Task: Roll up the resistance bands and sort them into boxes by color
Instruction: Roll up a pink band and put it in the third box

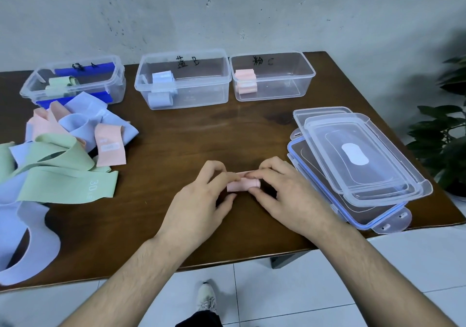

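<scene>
Flanking hands: band pile, lids.

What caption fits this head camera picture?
Both hands roll a pink band on the table before three boxes.

Bands left, lids right

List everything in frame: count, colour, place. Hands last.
table: 1, dark brown wood, centre
boxes: 3, clear plastic, open, rear row; green rolls in the left, blue rolls in the middle, pink rolls in the right
pile of unrolled bands: count unclear; green, blue, pink; left
lids: stacked, clear, at least one blue-edged, right
pink band: 1, nearly rolled, front centre
plant: 1, green, right edge
shoe: 1, pale, on the floor
left hand: pinches pink band
right hand: pinches pink band
</scene>
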`<move>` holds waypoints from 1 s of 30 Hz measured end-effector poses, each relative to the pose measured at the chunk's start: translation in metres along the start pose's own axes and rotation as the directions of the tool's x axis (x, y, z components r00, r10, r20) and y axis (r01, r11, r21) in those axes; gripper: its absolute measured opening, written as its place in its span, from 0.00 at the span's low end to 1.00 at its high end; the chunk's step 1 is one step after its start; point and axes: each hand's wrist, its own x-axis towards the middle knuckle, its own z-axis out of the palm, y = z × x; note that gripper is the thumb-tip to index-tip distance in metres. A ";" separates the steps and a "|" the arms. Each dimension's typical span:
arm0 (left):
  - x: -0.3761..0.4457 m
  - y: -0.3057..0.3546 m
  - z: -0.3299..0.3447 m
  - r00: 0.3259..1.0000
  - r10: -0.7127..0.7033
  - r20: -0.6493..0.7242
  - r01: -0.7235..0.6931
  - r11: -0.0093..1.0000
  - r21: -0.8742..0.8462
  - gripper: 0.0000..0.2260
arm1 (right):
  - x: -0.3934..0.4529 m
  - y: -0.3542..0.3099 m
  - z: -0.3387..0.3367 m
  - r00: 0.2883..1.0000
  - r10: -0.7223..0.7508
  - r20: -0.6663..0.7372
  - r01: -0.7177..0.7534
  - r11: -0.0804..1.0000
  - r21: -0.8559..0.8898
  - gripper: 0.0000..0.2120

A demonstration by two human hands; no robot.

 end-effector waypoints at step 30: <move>0.072 0.010 -0.028 0.731 -0.374 0.571 0.557 -0.158 -0.815 0.17 | 0.063 -0.029 -0.013 0.977 0.142 -0.162 -0.117 0.981 0.152 0.11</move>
